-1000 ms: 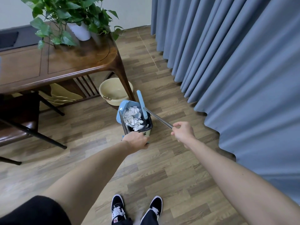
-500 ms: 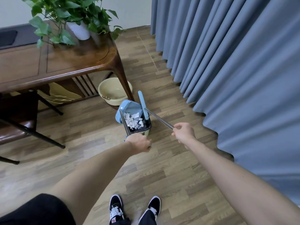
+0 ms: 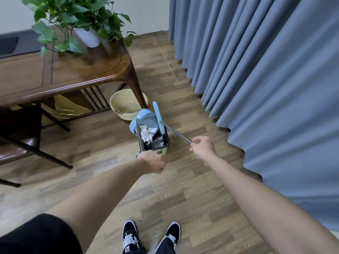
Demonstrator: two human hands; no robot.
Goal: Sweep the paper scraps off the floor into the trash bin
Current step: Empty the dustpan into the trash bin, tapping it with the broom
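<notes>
A small cream trash bin (image 3: 162, 150) lined with a black bag stands on the wood floor in front of me. A blue dustpan (image 3: 145, 119) is tipped over its far rim, and white paper scraps (image 3: 146, 133) lie at the pan's mouth and in the bin. My left hand (image 3: 152, 162) grips the dustpan's metal handle (image 3: 139, 136). My right hand (image 3: 202, 146) holds the broom's metal handle (image 3: 176, 132), and the blue broom head (image 3: 158, 117) stands against the bin's right side.
A dark wooden table (image 3: 73, 74) with a potted plant (image 3: 78, 21) stands at the left, with a cream basin (image 3: 126, 103) on the floor by its leg. A chair (image 3: 20, 143) is at the far left. Grey curtains (image 3: 266, 79) hang along the right. My shoes (image 3: 150, 237) are at the bottom.
The dustpan has tipped further over the bin and fewer scraps lie in the pan. Both hands have kept their grips and shifted only slightly.
</notes>
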